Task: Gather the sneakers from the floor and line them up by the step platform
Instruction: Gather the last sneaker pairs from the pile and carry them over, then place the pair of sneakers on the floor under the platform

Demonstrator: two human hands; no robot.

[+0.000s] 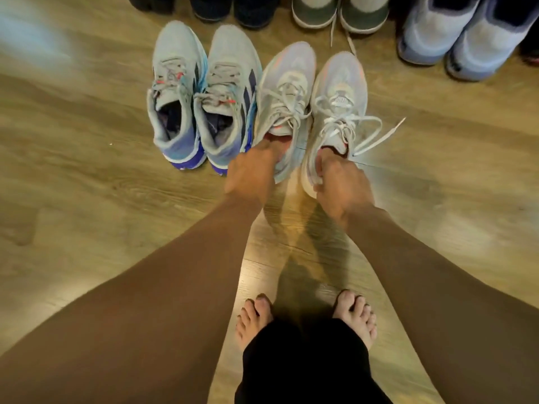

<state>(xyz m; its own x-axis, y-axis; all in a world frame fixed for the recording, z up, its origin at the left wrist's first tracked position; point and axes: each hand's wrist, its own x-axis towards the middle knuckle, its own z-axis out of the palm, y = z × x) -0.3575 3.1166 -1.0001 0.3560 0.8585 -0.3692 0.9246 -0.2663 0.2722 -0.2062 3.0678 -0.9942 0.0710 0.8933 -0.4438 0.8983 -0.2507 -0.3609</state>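
Wooden floor (87, 147) is where the pale sneakers (287, 91) are gripped at the heels, left hand (250, 170) and right hand (341, 185) apart, against the blue-heeled pair (204, 106), which may be knocked askew; the loose lace (388, 130) may be trapped underneath.

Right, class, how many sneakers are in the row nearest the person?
4. Two grey-and-blue sneakers stand free at left; the left hand grips the left pale sneaker, the right hand the right pale sneaker. Further shoes behind are cropped.

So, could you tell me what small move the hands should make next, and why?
Probably set them down and let go: the left hand and right hand each grip one of the pale sneakers by its collar, already beside the blue-heeled pair.
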